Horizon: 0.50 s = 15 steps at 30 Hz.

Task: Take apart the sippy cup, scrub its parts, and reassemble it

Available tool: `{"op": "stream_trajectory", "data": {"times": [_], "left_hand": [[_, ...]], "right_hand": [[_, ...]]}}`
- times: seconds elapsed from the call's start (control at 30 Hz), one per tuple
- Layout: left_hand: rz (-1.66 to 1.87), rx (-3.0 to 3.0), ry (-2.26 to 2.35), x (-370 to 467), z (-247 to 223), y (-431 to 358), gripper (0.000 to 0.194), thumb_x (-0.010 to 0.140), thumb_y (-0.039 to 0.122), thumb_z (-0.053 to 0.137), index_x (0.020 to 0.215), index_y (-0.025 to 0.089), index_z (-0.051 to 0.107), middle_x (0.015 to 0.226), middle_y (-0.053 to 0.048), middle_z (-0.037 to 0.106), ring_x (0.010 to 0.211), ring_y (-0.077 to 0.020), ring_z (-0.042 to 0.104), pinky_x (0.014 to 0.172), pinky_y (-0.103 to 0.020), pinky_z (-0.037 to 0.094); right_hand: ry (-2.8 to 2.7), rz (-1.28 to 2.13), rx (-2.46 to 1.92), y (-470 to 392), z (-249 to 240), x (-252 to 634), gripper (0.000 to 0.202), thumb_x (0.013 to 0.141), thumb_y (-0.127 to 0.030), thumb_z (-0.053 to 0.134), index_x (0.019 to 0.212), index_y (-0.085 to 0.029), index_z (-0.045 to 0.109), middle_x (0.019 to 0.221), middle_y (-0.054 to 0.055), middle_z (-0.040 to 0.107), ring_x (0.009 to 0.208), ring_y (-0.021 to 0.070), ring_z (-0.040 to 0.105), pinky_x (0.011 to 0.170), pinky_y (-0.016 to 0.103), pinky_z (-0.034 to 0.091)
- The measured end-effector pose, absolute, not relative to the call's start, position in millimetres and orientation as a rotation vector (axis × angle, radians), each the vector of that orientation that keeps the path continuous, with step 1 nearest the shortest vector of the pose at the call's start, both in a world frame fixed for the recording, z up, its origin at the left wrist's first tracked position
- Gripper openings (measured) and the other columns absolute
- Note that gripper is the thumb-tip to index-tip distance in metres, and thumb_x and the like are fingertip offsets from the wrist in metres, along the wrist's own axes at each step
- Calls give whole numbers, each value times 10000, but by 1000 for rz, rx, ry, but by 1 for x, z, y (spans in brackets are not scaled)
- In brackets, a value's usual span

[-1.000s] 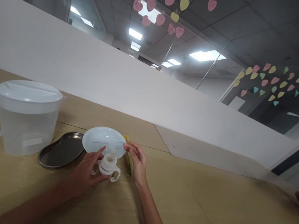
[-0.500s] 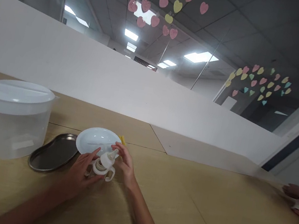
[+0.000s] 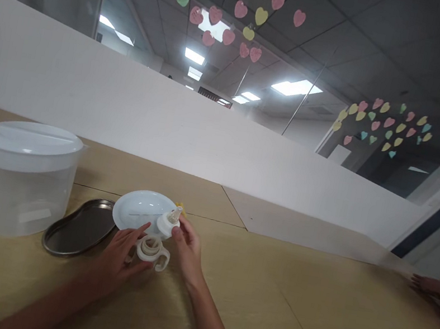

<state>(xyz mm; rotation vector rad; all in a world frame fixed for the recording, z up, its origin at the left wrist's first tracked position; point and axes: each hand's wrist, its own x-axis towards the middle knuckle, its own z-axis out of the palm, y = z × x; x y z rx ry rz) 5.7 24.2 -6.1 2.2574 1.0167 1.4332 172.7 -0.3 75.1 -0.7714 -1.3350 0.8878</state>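
Off the bottle's neck since a second ago, the nipple cap (image 3: 167, 225) sits pinched in the right hand (image 3: 188, 244), in front of the white bowl (image 3: 126, 209). Just below, at lower centre, I see the left hand (image 3: 121, 252) gripping the uncapped, handled baby bottle (image 3: 149, 249). Leftward lie a steel kidney dish (image 3: 79, 227) and a lidded pitcher (image 3: 23, 192); someone else's hand (image 3: 428, 284) shows far right.

Through my camera, the big see-through jug (image 3: 23, 192) looks like cloudy plastic. I see a shiny, bean-shaped, grey metal tray (image 3: 79, 227) and a glossy, round, white bowl (image 3: 134, 203). The small white bottle with a curly handle (image 3: 147, 256) and the white pointy top (image 3: 168, 224) look like smooth plastic. The flat tan table (image 3: 284, 306) looks like dull wood.
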Motion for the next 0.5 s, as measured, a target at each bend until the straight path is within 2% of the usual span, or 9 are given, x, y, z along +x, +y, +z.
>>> {"op": "stream_trajectory", "data": {"times": [0.13,0.37,0.5], "left_hand": [[1460,2231,1031,7,-4,22,636,795,532,559,1334,224,423,1126,-95,603,1050,-250,550,929,-416,439],[1365,2320,1027,2,-4,25,653,798,507,564,1354,208,396,1153,-108,600,1089,-262,532,952,-438,425],[1332,2325,1017,1,-4,25,646,813,491,556,1367,214,372,1156,-113,592,1087,-266,526,947,-447,422]], "right_hand": [[-1139,1089,-669,-1,82,172,412,726,-451,712,1041,-197,636,1105,80,633,852,225,657,787,394,541],[-879,1104,-526,5,91,183,368,691,-408,756,953,-199,605,1091,68,641,1042,252,605,987,474,445],[-852,1065,-523,14,82,187,362,686,-392,759,937,-204,578,1102,59,630,1058,238,597,1018,469,421]]}}
